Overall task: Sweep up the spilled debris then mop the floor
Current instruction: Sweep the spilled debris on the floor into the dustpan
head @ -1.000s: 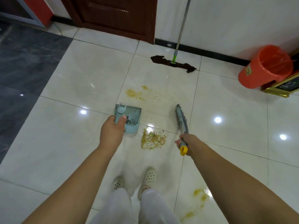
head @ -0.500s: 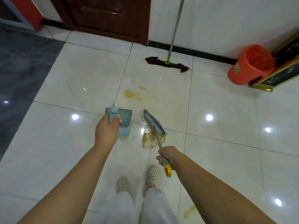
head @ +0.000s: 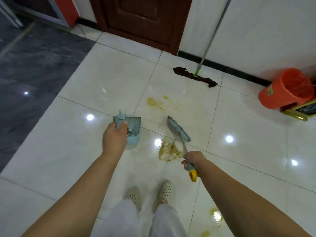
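Our left hand grips the dustpan, right hand grips the broom; debris lies between on white floor tiles, mop far by the wall.

Glossy white floor tiles are reflecting several round ceiling lights as bright spots. Dark grey marbled flooring is running along the left side. A dark brown wooden door is standing at the far end, with a white wall stretching to its right and a black skirting board lining its base. A red panel is showing at the upper left.
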Motion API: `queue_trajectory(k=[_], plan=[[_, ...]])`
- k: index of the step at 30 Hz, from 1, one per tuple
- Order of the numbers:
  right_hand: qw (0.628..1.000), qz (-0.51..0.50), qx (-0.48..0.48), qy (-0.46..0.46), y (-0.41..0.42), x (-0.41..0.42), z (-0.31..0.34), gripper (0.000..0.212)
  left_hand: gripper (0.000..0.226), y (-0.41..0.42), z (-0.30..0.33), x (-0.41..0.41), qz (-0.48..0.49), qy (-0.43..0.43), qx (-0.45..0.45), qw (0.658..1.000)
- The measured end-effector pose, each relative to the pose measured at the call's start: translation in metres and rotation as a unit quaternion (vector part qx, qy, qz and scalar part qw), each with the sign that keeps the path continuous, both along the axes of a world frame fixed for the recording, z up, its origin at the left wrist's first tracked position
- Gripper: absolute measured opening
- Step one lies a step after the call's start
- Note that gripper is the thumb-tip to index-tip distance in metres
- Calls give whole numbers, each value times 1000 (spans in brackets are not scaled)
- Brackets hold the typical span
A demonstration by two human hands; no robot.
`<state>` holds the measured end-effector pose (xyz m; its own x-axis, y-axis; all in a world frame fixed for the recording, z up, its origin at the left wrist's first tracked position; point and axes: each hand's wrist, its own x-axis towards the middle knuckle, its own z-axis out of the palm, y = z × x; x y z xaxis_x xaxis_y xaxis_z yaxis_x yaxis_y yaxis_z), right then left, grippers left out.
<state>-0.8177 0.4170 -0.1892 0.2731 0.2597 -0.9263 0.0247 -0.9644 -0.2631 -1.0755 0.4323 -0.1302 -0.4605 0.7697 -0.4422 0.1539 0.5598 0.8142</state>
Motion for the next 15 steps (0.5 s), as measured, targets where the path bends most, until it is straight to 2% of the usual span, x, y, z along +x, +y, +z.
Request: queue_trajectory(k=[5,8,15], plan=[[999,53,-3,-7,26,-10,-21,14,29,-8,-7,-15,41,2,-2,999],[997,77,-16,-3,32,-24,-30,5,29,-12,-15,-19,61,6,-8,998],[985,169,-45,-5,27,-42,-34,17,33,-19,-23,-10,59,22,-25,998]])
